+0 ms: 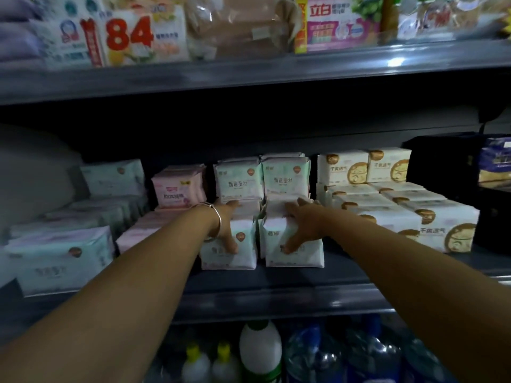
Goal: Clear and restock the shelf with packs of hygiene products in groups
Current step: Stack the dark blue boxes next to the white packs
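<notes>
Two rows of pale green-and-pink packs run back along the middle shelf (276, 293). My left hand (228, 226) lies over the top of the left row (231, 252), thumb down on the front pack's face and fingers reaching back. My right hand (300, 223) grips the right row (294, 252) the same way, thumb on the front face. More of these packs (262, 179) stand stacked behind both hands. A bracelet sits on my left wrist.
Pink packs (177, 189) and mint packs (60, 258) fill the shelf to the left, white-and-gold packs (401, 208) to the right. The upper shelf holds detergent boxes (130, 37). Bottles (260, 352) stand on the shelf below.
</notes>
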